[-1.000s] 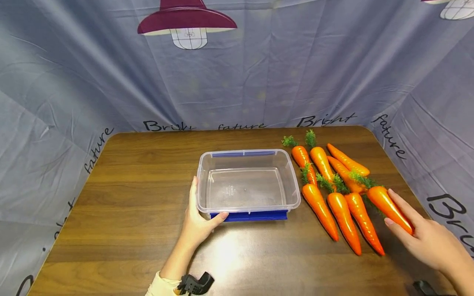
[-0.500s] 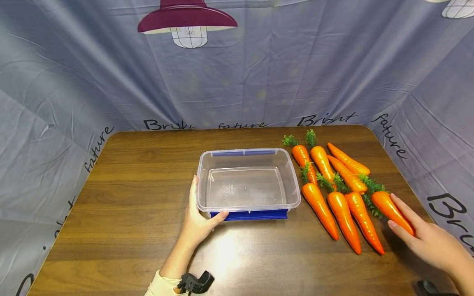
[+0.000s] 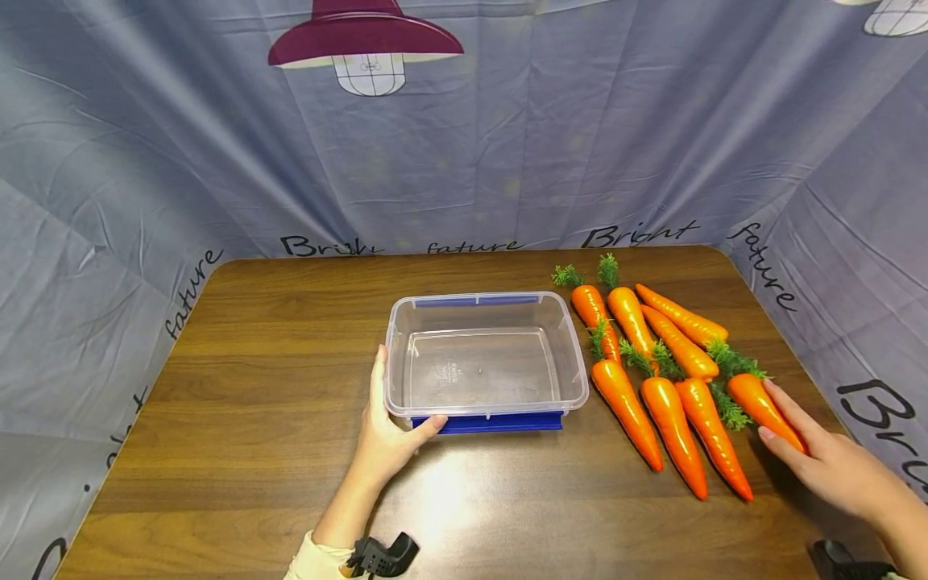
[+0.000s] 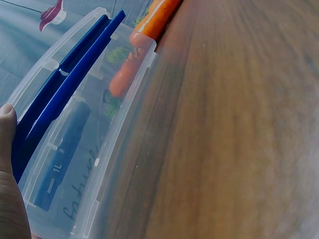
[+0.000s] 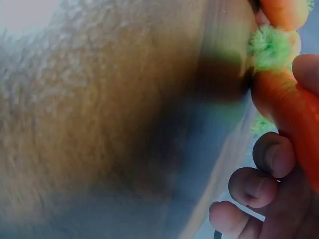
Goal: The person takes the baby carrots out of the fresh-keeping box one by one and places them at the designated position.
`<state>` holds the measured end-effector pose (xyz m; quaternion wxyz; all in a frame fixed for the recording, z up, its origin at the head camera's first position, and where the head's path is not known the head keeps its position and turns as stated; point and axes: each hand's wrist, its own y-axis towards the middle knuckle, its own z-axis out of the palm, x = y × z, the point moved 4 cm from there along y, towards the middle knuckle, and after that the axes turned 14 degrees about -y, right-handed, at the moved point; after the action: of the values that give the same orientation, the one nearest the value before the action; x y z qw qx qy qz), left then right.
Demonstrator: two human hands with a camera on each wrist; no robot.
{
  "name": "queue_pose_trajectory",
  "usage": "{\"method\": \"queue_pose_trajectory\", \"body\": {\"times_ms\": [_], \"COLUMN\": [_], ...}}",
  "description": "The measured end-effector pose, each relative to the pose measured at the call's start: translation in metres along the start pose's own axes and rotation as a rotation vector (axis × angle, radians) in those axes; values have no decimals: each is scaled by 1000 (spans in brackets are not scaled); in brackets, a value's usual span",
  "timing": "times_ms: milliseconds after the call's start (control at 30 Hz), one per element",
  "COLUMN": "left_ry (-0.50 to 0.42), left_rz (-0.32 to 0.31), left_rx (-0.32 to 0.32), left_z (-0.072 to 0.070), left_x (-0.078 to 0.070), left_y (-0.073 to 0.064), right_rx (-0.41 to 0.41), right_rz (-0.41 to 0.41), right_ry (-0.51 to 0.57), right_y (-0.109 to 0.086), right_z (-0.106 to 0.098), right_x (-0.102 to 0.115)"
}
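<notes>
In the head view my left hand (image 3: 384, 443) holds the near left corner of a clear plastic food container (image 3: 584, 379), its thumb on the blue front clip (image 3: 500, 422). The container has no lid on it, and nothing lies inside. The left wrist view shows the thumb (image 4: 7, 144) against the same clip (image 4: 75, 84). Over at the right, my right hand (image 3: 841, 467) grips an orange carrot (image 3: 757, 400) by its sides, green top pointing away. Thumb and fingers curl around this carrot (image 5: 294, 109) in the right wrist view.
Several more carrots lie in two rows right of the container, such as a front one (image 3: 627, 415) and a leafless-looking one (image 3: 681, 314) at the back. Brown wooden tabletop (image 3: 275, 387) extends left. Grey printed curtains (image 3: 507, 145) surround the table's back and sides.
The gripped carrot has shifted slightly right, its top now beside the neighbouring carrots. The rearmost right carrot has turned a little. My left hand and the container have stayed put.
</notes>
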<state>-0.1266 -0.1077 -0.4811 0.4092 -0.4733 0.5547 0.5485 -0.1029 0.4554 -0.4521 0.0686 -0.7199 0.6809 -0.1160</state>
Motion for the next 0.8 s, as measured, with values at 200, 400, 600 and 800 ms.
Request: {"method": "queue_pose_trajectory", "body": {"times_ms": [200, 400, 600, 800], "left_ry": [-5, 4, 14, 15], "left_rz": [-2, -1, 0, -1], "left_rx": [-3, -6, -8, -10], "left_z": [0, 0, -1, 0], "left_x": [-1, 0, 1, 1], "left_y": [0, -1, 0, 0], "right_rx": [12, 18, 23, 57], "right_rz": [4, -1, -11, -1], "right_ry": [-16, -40, -75, -90], "right_y": [1, 3, 5, 5], "right_z": [1, 2, 5, 8], "right_x": [-1, -2, -1, -2]}}
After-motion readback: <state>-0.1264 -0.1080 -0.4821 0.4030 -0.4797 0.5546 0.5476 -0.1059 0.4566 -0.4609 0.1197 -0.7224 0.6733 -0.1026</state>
